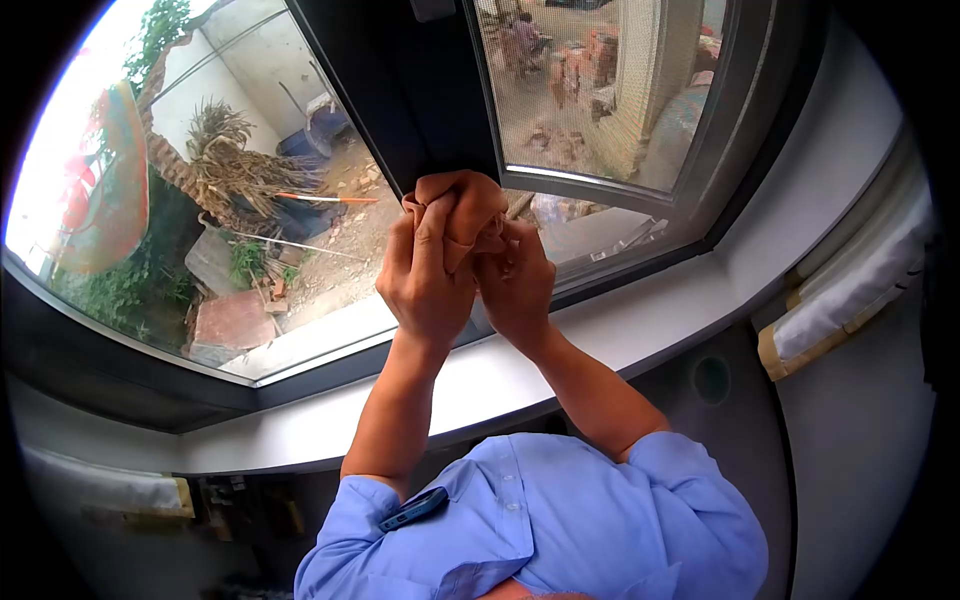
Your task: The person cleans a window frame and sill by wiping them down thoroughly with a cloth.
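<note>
An orange-brown cloth [462, 200] is bunched up in front of the dark window frame [415, 90]. My left hand [428, 275] grips it from the left, its fingers wrapped over the folds. On the right side, my right hand [515, 280] has its fingers curled and pressed into the lower part of the same cloth. Both hands are close together above the white window sill [400, 400]. The palms and some fingertips are hidden.
A glass pane [330, 250] is at the left and a screened window sash [600, 185] at the right. Rolled white curtains [850, 300] hang at the right. A phone [414, 509] sits in the blue shirt's pocket. Outside, rubble and dry stalks show, and a distant person sits.
</note>
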The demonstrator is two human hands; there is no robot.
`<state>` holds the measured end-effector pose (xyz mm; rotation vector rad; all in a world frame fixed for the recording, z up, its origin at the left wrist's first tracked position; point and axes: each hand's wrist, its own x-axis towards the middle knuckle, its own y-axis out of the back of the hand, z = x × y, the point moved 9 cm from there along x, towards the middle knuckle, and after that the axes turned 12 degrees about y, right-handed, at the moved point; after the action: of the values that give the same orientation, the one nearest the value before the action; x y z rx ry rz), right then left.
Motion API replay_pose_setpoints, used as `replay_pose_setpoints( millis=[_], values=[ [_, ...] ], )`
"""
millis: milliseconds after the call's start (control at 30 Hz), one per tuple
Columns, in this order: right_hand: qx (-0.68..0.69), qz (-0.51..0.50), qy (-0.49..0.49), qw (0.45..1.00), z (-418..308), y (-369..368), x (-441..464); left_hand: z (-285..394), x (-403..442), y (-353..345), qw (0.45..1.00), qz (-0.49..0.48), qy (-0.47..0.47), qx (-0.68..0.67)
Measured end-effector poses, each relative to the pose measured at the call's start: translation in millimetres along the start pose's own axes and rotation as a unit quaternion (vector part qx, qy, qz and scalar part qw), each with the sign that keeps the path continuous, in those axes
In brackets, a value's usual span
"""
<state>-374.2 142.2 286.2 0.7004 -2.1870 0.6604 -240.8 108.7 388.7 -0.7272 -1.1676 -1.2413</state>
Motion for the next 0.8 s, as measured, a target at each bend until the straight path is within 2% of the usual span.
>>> replay_pose_setpoints(
  millis=[33,100,167,233,267,333,433,500,567,633,700,733,800],
  values=[
    [0.004,-0.004,0.002,1.000,-10.2,-5.2,16.0,5.0,16.8,4.5,0.999,0.013,-0.004,-0.032],
    [0.100,0.003,0.054,0.993,-39.9,-17.6,57.4,17.0,58.0,13.1,0.999,0.030,-0.021,-0.037],
    [0.114,0.031,0.066,0.991,-60.4,-27.3,98.8,31.1,101.8,20.5,0.997,0.044,-0.035,-0.047],
    [0.126,0.029,0.080,0.988,-86.5,-35.5,134.2,34.0,133.8,25.0,0.997,0.014,0.023,-0.079],
    [0.137,0.028,0.093,0.986,-94.5,-37.2,142.0,45.7,140.5,31.9,0.997,0.014,0.022,-0.078],
    [0.105,0.028,0.088,0.990,-94.9,-37.4,142.0,75.8,141.9,40.7,0.997,0.002,-0.041,-0.065],
    [0.044,0.020,0.083,0.995,-81.5,-30.8,119.2,41.8,118.9,23.8,1.000,0.019,-0.020,-0.010],
    [0.017,0.017,0.087,0.996,-61.9,-24.1,90.9,31.7,84.9,17.6,0.998,0.009,-0.053,-0.012],
    [0.094,0.010,0.057,0.994,-37.0,-20.9,64.3,15.9,54.8,8.6,0.999,-0.033,-0.002,-0.007],
    [0.123,0.017,0.042,0.991,-35.8,-20.6,59.3,16.1,53.5,7.7,0.999,-0.039,-0.011,0.002],
    [0.119,0.007,0.126,0.985,-51.5,-21.9,72.4,15.2,68.1,6.3,0.998,-0.054,0.009,-0.011],
    [0.089,0.000,0.132,0.987,-64.2,-22.3,83.6,29.1,82.8,13.5,0.998,0.010,-0.070,-0.006],
    [0.084,0.001,0.151,0.985,-80.9,-30.6,115.8,42.2,113.9,20.8,0.995,0.034,-0.092,-0.009]
  ],
)
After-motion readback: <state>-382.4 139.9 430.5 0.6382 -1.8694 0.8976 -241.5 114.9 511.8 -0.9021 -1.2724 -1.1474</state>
